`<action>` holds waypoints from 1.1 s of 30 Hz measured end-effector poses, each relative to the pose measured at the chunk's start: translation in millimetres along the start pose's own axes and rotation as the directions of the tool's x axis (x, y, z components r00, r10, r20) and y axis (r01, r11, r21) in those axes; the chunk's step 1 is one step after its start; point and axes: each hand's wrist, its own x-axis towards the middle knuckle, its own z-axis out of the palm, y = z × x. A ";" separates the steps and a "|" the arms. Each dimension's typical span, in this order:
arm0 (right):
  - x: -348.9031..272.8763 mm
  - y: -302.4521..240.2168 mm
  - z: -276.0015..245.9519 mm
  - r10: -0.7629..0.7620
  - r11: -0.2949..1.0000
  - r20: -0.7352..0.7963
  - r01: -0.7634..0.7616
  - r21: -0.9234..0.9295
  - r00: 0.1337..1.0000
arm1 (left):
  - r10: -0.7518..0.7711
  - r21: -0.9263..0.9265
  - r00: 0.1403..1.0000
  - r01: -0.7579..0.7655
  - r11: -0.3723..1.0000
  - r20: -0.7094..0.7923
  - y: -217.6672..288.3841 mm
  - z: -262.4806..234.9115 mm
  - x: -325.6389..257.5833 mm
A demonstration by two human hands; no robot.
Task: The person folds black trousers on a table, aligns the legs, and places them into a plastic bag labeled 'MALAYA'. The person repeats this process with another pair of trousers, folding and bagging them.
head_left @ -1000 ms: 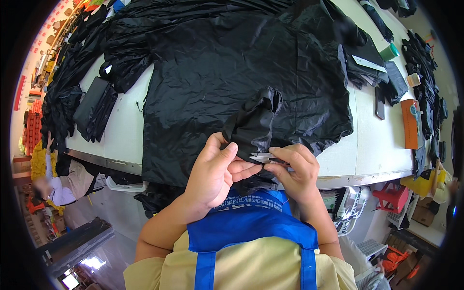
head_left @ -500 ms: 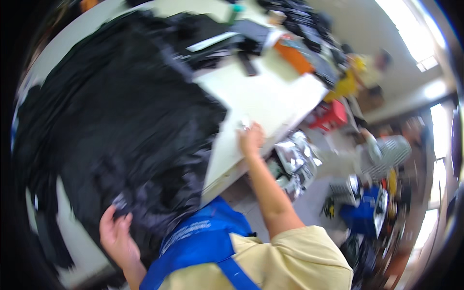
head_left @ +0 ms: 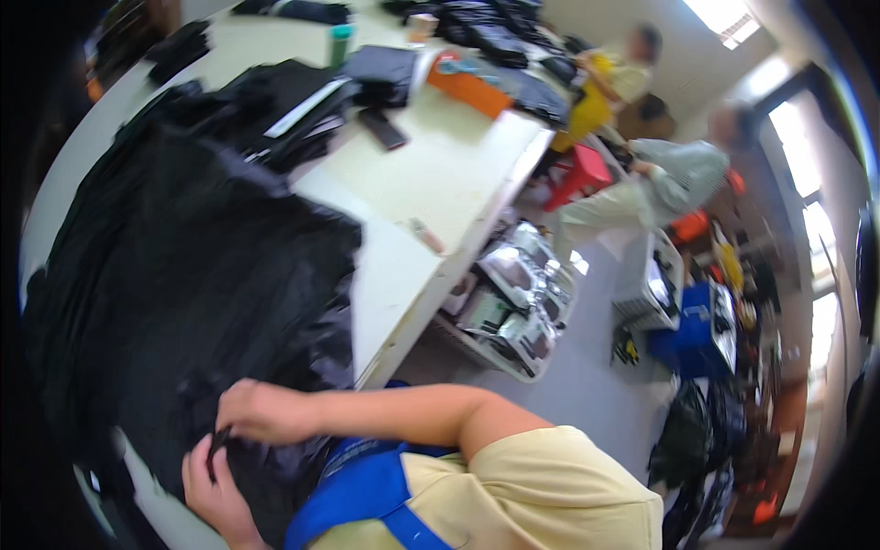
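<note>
A large spread of thin, creased black material, fabric or plastic sheeting, covers the left of the white table. At its near edge my left hand has its fingers closed on a narrow dark piece of it, which rises between thumb and fingers. Just above, my right hand reaches across with bent fingers meeting the same dark piece; its fingertips are partly hidden. On the bare tabletop lies a small slim object, too blurred to name.
Farther back are an orange box, a dark phone-like slab and a green bottle. Beside the table stands a bin of clear-wrapped packages. Two people are at the right, near a red stool and a blue crate.
My right hand has left the bare tabletop and come across to my left hand. A small slim object now lies where it was. The whole view has shifted.
</note>
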 end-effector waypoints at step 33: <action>-222.3 140.4 -265.2 0.404 -0.261 -0.877 -0.887 -0.382 0.260 | -0.252 -0.794 0.834 0.547 0.265 0.491 -10.1 -29.9 6.2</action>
